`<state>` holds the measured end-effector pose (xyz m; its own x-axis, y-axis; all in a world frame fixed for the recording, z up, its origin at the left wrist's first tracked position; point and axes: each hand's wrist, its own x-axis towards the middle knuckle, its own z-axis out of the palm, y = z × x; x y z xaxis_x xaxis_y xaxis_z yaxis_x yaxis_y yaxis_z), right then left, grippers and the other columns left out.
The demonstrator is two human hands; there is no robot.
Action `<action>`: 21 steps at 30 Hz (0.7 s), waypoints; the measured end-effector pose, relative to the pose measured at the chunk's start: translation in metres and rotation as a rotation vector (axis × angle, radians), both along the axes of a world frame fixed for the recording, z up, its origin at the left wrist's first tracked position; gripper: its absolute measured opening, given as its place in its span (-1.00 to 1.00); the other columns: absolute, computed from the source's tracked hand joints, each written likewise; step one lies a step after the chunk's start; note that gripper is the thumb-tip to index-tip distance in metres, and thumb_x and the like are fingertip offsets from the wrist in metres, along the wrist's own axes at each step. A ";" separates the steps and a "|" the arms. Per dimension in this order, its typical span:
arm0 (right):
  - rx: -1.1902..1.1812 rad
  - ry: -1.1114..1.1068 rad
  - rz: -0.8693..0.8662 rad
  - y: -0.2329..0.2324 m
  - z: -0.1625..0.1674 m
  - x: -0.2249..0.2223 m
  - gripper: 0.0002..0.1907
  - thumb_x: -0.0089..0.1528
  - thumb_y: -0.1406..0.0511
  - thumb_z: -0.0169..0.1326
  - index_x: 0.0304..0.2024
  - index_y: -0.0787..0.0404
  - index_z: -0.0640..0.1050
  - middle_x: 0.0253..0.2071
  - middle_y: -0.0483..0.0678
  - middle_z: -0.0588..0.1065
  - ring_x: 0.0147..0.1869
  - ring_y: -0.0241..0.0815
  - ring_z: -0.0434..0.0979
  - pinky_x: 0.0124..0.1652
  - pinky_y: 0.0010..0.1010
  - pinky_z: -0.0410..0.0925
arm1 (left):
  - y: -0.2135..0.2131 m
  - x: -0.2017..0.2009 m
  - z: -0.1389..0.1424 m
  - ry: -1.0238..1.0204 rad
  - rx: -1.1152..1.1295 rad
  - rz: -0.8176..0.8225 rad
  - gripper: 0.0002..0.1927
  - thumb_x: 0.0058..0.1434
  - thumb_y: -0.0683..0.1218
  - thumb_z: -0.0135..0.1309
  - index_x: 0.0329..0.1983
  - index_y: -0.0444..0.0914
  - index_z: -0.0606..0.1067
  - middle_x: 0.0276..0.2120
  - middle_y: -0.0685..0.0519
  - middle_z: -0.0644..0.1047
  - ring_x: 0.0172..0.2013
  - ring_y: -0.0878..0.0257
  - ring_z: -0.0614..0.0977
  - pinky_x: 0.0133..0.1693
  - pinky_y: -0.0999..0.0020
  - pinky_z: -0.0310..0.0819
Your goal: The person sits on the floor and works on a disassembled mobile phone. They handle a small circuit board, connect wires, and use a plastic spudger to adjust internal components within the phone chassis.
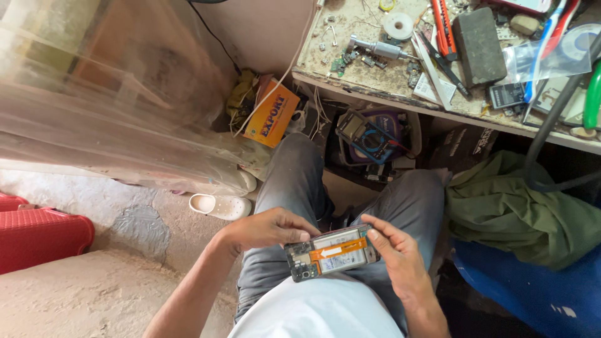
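An opened smartphone (330, 253) with its back cover off lies across my lap, showing its circuit board, battery and an orange flex cable. My left hand (266, 228) grips its left end from above, fingers curled over the edge. On the other side, my right hand (400, 253) holds the right end, with the thumb and forefinger pressing near the orange cable. Both hands hover over my grey trousers (300, 181).
A cluttered workbench (375, 78) stands ahead with a screwdriver (382, 49), tape roll (398, 25), dark block (479, 45) and small parts. A multimeter (369, 139) sits beneath it. An orange box (272, 112), white shoe (219, 205), green cloth (526, 209) and red plastic crate (41, 235) surround my legs.
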<state>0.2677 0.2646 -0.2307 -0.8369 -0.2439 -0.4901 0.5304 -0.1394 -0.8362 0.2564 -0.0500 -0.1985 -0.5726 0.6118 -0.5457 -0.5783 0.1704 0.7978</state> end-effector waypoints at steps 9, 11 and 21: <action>0.043 0.045 0.000 0.003 0.003 -0.007 -0.60 0.32 0.32 0.06 0.19 0.35 0.57 -0.12 0.01 0.65 -0.09 -0.32 0.59 -0.03 -0.53 0.43 | 0.012 0.001 -0.018 -0.068 0.155 0.103 -0.64 0.26 -0.10 0.23 0.06 -0.40 0.62 -0.21 0.03 0.68 -0.25 0.38 0.63 -0.20 0.49 0.51; 0.030 0.037 -0.001 0.002 0.004 -0.008 -0.60 0.32 0.33 0.06 0.19 0.35 0.57 -0.12 0.00 0.65 -0.09 -0.33 0.59 -0.03 -0.54 0.43 | 0.014 0.000 -0.014 -0.120 0.144 0.115 -0.63 0.28 -0.04 0.19 0.06 -0.37 0.63 -0.24 0.05 0.68 -0.28 0.39 0.62 -0.24 0.50 0.50; 0.022 0.040 -0.005 -0.006 0.009 -0.016 -0.60 0.32 0.32 0.08 0.19 0.34 0.57 -0.11 -0.01 0.65 -0.09 -0.34 0.58 -0.04 -0.54 0.42 | 0.015 -0.005 -0.005 -0.171 0.167 0.129 -0.64 0.27 -0.10 0.16 0.07 -0.37 0.60 -0.23 0.03 0.69 -0.30 0.39 0.66 -0.21 0.47 0.55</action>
